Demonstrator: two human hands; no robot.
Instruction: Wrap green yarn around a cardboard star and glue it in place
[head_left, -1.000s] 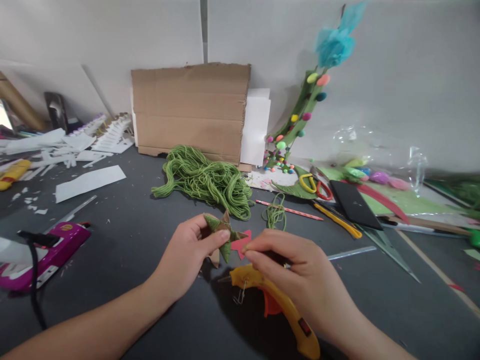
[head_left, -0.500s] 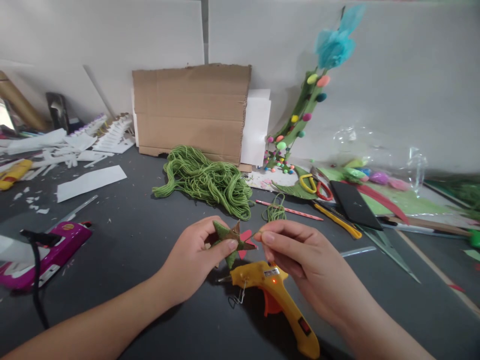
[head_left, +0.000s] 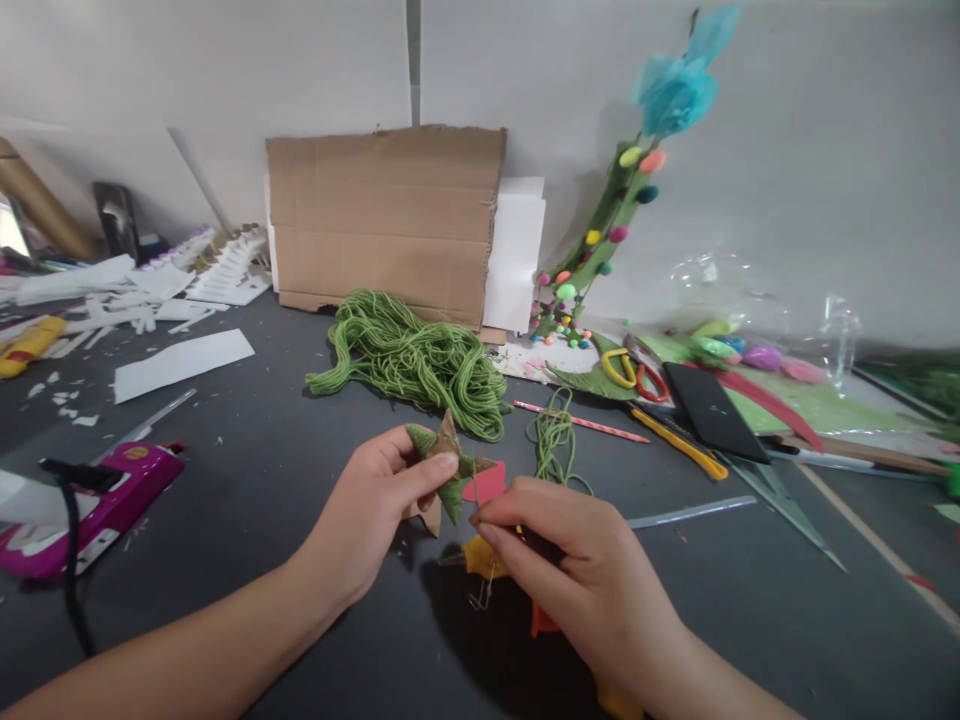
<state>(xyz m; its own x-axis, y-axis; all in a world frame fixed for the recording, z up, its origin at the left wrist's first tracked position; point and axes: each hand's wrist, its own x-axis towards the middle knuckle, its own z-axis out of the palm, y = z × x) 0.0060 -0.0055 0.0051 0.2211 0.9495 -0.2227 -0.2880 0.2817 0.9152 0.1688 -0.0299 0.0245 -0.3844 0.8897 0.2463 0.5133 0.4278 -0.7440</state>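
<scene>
A small cardboard star [head_left: 452, 487], partly wound with green yarn, is pinched between the thumb and fingers of my left hand [head_left: 382, 500]. Just to its right, my right hand [head_left: 577, 560] pinches a strand of green yarn [head_left: 475, 492] that runs down from one arm of the star. A pink-red paper piece [head_left: 489, 483] shows behind the strand. Below my right hand lies a yellow glue gun [head_left: 480, 556], mostly covered by that hand. A loose tangle of the same yarn [head_left: 553, 440] rests beyond my right hand.
Behind the hands sits a large green yarn skein [head_left: 412, 360], before a leaning cardboard sheet [head_left: 386, 220]. To the right are a striped pencil [head_left: 585, 422], scissors [head_left: 637, 375], a yellow cutter [head_left: 682, 445] and a glue stick [head_left: 694, 512]. A magenta glue gun [head_left: 127, 490] lies left.
My right hand has moved down and left with the yarn, now covering much of the yellow glue gun. The star has shifted slightly left and tilted in my left hand. The loose yarn has spread out.
</scene>
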